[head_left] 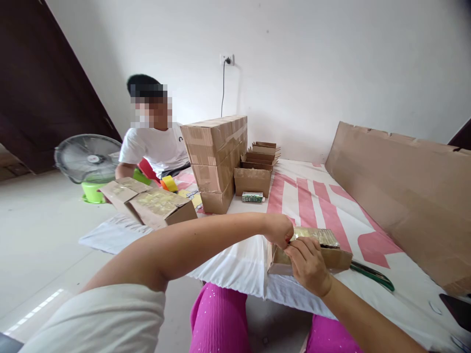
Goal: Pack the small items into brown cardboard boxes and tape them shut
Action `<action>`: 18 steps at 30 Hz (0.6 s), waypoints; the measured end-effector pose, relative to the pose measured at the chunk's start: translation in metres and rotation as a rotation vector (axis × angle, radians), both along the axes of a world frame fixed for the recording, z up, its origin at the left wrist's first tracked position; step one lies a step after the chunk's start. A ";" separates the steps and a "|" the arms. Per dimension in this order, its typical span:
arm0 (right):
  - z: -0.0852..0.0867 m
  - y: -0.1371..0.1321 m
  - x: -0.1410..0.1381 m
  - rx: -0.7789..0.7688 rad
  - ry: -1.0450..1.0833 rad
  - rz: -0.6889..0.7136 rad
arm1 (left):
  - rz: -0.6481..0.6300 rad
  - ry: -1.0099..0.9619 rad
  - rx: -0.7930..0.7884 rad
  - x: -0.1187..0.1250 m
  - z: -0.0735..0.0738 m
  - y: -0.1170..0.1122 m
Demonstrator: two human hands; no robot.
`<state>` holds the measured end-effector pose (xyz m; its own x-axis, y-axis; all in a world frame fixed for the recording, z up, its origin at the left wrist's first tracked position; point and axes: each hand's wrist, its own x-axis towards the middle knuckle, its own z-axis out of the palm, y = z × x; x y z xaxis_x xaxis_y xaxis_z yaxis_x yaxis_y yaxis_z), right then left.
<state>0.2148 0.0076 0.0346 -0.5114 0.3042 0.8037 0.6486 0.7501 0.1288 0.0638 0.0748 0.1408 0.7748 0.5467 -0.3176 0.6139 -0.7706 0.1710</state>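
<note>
The box is located on the worktop, close to the near edge, directly in front of the seated person. Its top bears shiny, yellowish tape. The left hand reaches across from the left to the box's upper left corner; its fingers are bent and drawn together at the edge, and what lies between the fingertips cannot be told. The right hand lies against the front side of the box, fingers bent and close together, with the tips just beside those of the left hand; whether they grip the edge cannot be told. A green-handled tool lies immediately right of the box, its type unclear. Beyond the hands, a small green and white carton rests in front of a row of open boxes. Left of this row stands a stack of closed boxes, 3 layers high. Further left are 2 taped boxes and a yellow roll of tape. A co-worker in a white shirt sits behind them, beside a fan. A large cardboard sheet stands along the right side.
</note>
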 end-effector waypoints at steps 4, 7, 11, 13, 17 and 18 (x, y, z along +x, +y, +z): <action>-0.001 -0.001 0.000 -0.015 -0.003 -0.012 | -0.009 -0.012 0.011 -0.001 -0.003 0.002; -0.003 -0.001 0.002 0.003 -0.018 -0.002 | 0.009 -0.013 -0.031 -0.003 -0.001 0.003; 0.001 -0.002 0.005 0.010 0.026 -0.005 | 0.053 -0.016 -0.135 -0.007 0.006 0.003; 0.004 -0.003 0.003 -0.035 0.109 -0.020 | 0.051 -0.019 -0.145 -0.007 0.009 0.003; 0.009 -0.007 -0.007 -0.058 0.180 -0.068 | 0.036 0.006 -0.128 -0.005 0.010 0.002; 0.009 -0.007 -0.009 -0.054 0.162 -0.100 | 0.033 0.013 -0.111 -0.004 0.009 0.001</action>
